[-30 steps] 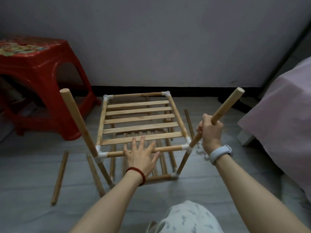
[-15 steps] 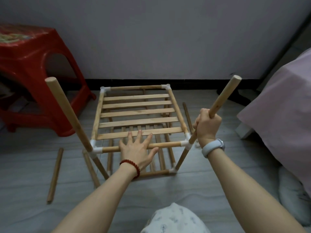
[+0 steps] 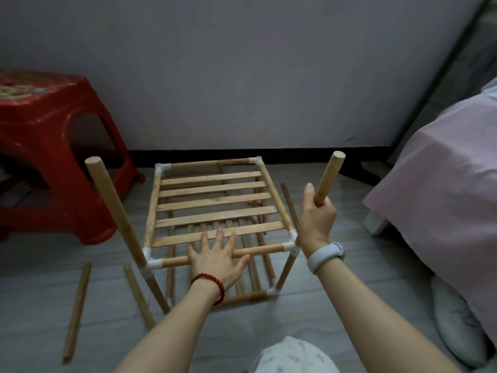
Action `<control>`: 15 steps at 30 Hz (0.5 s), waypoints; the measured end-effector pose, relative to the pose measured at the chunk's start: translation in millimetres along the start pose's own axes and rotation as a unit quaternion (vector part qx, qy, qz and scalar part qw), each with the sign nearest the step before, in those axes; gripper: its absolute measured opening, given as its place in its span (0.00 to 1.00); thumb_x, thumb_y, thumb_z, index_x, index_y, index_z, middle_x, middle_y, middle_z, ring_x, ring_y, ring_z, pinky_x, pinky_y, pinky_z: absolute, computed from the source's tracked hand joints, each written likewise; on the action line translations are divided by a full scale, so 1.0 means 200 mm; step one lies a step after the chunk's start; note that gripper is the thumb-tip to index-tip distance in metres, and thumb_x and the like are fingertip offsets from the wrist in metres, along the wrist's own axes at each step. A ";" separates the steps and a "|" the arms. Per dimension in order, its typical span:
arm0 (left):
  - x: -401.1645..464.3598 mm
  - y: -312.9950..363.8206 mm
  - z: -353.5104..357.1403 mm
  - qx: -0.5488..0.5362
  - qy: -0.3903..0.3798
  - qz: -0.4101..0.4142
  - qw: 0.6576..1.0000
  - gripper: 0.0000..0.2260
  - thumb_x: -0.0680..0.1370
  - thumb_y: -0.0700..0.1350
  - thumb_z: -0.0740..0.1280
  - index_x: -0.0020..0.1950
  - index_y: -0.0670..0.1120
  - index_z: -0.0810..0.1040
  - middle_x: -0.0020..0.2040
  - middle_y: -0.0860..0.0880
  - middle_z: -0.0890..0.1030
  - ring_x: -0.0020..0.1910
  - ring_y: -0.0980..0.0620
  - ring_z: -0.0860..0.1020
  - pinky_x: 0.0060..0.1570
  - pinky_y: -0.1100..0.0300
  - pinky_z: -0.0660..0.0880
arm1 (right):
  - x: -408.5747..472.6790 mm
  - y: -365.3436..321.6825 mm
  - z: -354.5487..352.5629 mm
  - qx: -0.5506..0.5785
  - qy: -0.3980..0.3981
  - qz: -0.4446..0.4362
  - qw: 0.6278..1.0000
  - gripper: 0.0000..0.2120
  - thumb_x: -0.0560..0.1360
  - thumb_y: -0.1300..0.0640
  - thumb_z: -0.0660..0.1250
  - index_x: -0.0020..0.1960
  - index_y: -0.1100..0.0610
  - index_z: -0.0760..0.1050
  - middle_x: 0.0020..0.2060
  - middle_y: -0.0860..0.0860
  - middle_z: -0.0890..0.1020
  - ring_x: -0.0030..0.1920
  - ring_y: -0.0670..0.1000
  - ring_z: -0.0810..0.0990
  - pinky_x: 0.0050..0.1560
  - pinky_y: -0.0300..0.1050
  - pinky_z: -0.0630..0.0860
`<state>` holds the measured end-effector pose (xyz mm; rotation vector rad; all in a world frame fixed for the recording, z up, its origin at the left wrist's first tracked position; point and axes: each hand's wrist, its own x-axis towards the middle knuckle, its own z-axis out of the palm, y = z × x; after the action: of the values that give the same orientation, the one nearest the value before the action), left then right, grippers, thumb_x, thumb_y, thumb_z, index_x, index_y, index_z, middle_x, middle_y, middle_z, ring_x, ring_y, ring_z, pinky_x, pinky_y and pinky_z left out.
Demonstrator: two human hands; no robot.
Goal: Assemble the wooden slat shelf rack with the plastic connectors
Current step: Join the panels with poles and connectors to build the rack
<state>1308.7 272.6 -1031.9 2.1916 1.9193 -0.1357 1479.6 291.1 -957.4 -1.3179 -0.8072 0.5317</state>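
With 2 slatted tiers joined, the left hand (image 3: 219, 261) presses flat, fingers spread, on the pale wooden slat rack (image 3: 215, 200) while the right hand (image 3: 317, 214) grips a round wooden upright dowel (image 3: 328, 179) at its white plastic corner connector (image 3: 291, 242); loose wooden rods (image 3: 76, 310) on the floor suggest more remains.

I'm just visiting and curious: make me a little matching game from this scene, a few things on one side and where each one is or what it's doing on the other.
Things:
1. left hand
2. right hand
3. red stool
4. loose dowel

States:
A. lying on the floor
B. gripping an upright post
C. standing left of the rack
D. pressing flat on the front rail

Pairs: 1-D, 2-B, 3-C, 4-A
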 end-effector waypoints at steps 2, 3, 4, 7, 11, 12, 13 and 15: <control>0.00 0.00 0.01 -0.002 0.008 0.002 1.000 0.31 0.77 0.67 0.45 0.77 0.58 0.43 0.78 0.50 0.42 0.76 0.41 0.42 0.70 0.35 0.48 | 0.03 0.02 0.02 0.006 0.021 0.005 1.000 0.20 0.78 0.59 0.61 0.28 0.55 0.63 0.23 0.50 0.66 0.25 0.48 0.65 0.28 0.41 0.65; 0.01 0.00 0.01 -0.002 0.012 0.002 1.000 0.30 0.77 0.67 0.44 0.77 0.59 0.43 0.78 0.50 0.42 0.76 0.41 0.42 0.71 0.36 0.48 | 0.04 0.02 0.02 0.007 0.017 0.005 1.000 0.19 0.77 0.61 0.61 0.28 0.56 0.63 0.23 0.51 0.66 0.24 0.49 0.65 0.27 0.40 0.64; 0.02 -0.01 0.02 -0.002 0.015 0.001 1.000 0.30 0.77 0.68 0.44 0.76 0.59 0.43 0.78 0.50 0.42 0.76 0.41 0.42 0.71 0.36 0.47 | 0.06 0.03 0.01 0.009 0.006 0.007 1.000 0.19 0.77 0.63 0.61 0.28 0.57 0.64 0.22 0.51 0.66 0.23 0.48 0.65 0.26 0.39 0.64; 0.05 0.00 0.03 0.008 0.019 -0.001 1.000 0.30 0.76 0.68 0.44 0.76 0.60 0.44 0.78 0.51 0.43 0.76 0.41 0.43 0.70 0.35 0.45 | 0.11 0.04 -0.05 0.025 -0.046 0.020 0.998 0.19 0.76 0.67 0.60 0.27 0.57 0.64 0.17 0.45 0.66 0.19 0.43 0.64 0.22 0.36 0.64; 0.07 0.01 0.02 -0.004 -0.024 0.004 1.000 0.29 0.77 0.67 0.46 0.76 0.61 0.44 0.78 0.51 0.43 0.76 0.41 0.42 0.69 0.36 0.43 | 0.10 0.04 -0.07 0.013 -0.067 0.025 0.997 0.19 0.77 0.65 0.59 0.28 0.57 0.64 0.18 0.46 0.67 0.20 0.44 0.65 0.23 0.37 0.65; 0.06 0.00 0.01 -0.014 -0.044 0.011 0.999 0.29 0.78 0.66 0.48 0.76 0.60 0.44 0.78 0.51 0.42 0.76 0.42 0.41 0.70 0.36 0.43 | 0.08 0.04 -0.07 -0.009 -0.061 0.027 0.998 0.17 0.78 0.63 0.59 0.30 0.56 0.64 0.21 0.48 0.67 0.23 0.46 0.66 0.25 0.39 0.66; 0.04 -0.02 -0.01 -0.032 -0.058 0.018 0.998 0.29 0.78 0.64 0.50 0.76 0.59 0.45 0.78 0.51 0.42 0.76 0.42 0.41 0.70 0.37 0.43 | 0.07 0.07 -0.08 -0.040 -0.060 0.035 0.997 0.14 0.78 0.60 0.59 0.34 0.56 0.65 0.24 0.49 0.68 0.25 0.48 0.67 0.28 0.40 0.67; -0.02 -0.06 -0.06 -0.074 -0.048 0.031 0.996 0.28 0.79 0.60 0.54 0.77 0.57 0.48 0.78 0.50 0.45 0.76 0.45 0.42 0.72 0.40 0.43 | 0.02 0.13 -0.12 -0.182 -0.091 0.070 0.977 0.10 0.79 0.53 0.58 0.43 0.57 0.68 0.32 0.52 0.72 0.32 0.51 0.73 0.32 0.43 0.70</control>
<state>1295.1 273.6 -1021.3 2.1055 1.7491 -0.0845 1503.5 284.2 -982.7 -1.6907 -1.0009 0.6422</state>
